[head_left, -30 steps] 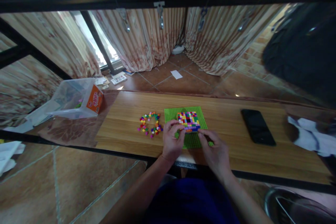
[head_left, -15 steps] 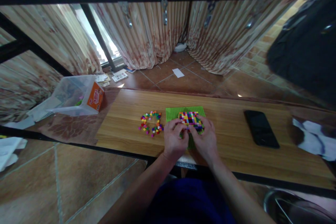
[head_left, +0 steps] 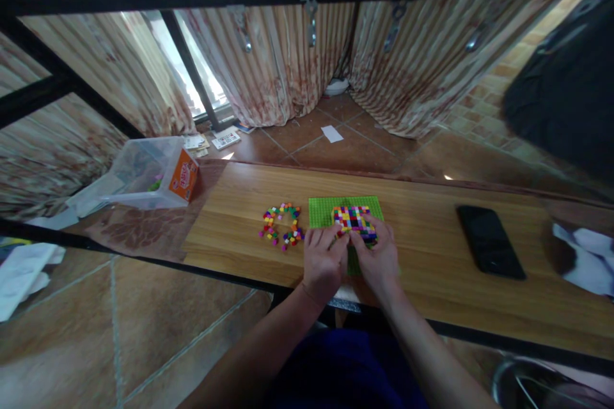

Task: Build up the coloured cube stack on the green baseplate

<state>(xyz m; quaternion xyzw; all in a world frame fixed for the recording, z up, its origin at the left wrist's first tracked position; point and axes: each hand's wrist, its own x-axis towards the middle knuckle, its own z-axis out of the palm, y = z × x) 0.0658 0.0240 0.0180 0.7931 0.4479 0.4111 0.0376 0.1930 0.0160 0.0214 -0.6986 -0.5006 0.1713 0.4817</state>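
Pressing both hands down on the near edge of the multicoloured brick block [head_left: 354, 220], the person works at the middle of the green baseplate [head_left: 321, 212], which lies flat on the wooden bench [head_left: 422, 236]. The left hand [head_left: 325, 260] curls its fingers [head_left: 320, 236] onto the block's near-left corner, and the right hand [head_left: 378, 259] bends its fingers [head_left: 371, 229] over the near-right side; both sets look clenched down on the bricks rather than lifting them, though whether a single loose brick is pinched between them cannot be told. To do this well, it seems wise to press straight down with the plate held flat, so neighbouring studs stay seated. Just left of the plate sits a ring of loose bricks [head_left: 282, 234], near enough that a sliding wrist could scatter them. The baseplate's near edge lies close to the bench's front edge, leaving little room behind the hands. To the right there is open wood before the black phone [head_left: 490, 241], and a clear plastic box [head_left: 152, 172] stands well apart at far left.
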